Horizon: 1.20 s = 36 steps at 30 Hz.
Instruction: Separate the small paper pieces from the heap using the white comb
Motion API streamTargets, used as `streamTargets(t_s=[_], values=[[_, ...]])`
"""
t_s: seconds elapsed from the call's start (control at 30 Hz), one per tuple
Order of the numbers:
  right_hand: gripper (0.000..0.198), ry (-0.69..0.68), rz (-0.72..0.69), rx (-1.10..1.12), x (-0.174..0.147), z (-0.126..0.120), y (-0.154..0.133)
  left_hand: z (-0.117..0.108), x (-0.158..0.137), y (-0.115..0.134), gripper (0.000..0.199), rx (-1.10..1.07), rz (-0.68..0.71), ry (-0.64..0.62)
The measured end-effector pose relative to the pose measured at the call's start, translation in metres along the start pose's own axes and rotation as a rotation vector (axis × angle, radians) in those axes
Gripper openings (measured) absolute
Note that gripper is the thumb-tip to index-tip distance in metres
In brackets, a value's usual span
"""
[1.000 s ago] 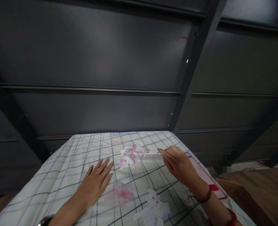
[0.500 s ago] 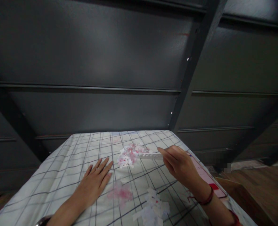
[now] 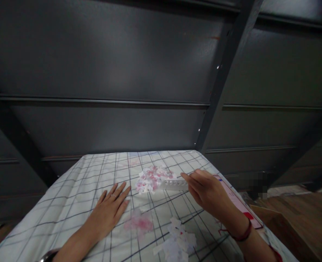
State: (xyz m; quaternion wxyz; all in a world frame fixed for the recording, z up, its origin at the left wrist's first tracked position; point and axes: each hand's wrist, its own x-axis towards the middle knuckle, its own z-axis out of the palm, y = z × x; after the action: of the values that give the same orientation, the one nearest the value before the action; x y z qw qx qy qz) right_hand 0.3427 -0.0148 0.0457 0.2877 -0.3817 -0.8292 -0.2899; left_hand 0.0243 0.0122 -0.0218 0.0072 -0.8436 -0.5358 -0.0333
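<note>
My left hand point(image 3: 110, 208) lies flat on the checked cloth, fingers spread, with a ring on one finger. In my right hand point(image 3: 207, 191) is one end of a white strip with a row of holes point(image 3: 175, 184); its exact kind is unclear. The strip's far end touches or overlaps the right edge of a pile of white and pink paper scraps point(image 3: 151, 178). Nearer me lies a second heap of mostly white paper scraps point(image 3: 178, 242). Between that heap and my left hand is a pink stain or smear point(image 3: 139, 222).
The white checked cloth point(image 3: 76, 189) covers the table. A pink-screened device point(image 3: 238, 202) lies along the right edge, partly behind my right wrist. A cardboard box point(image 3: 281, 231) stands below on the right. Dark metal panels point(image 3: 117, 127) rise behind the table.
The strip in my right hand has turned, so its row of holes now shows more broadly, and its end sits slightly lower. My left hand stays in place.
</note>
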Motion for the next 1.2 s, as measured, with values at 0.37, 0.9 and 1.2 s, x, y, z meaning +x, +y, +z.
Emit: streamTargets(t_s=[0.37,0.9,1.2], values=[[0.024,0.019,-0.031,-0.025,0.001,0.011,-0.002,0.002,0.001,-0.001,0.05,0.006,-0.011,-0.001],[0.024,-0.013,-0.017,0.017,0.001,0.01,-0.002,0.003,-0.001,-0.002,0.049,-0.024,-0.003,0.018],[0.021,0.03,0.014,-0.02,0.0,-0.003,0.009,0.003,0.0,-0.002,0.048,-0.026,0.006,0.037]])
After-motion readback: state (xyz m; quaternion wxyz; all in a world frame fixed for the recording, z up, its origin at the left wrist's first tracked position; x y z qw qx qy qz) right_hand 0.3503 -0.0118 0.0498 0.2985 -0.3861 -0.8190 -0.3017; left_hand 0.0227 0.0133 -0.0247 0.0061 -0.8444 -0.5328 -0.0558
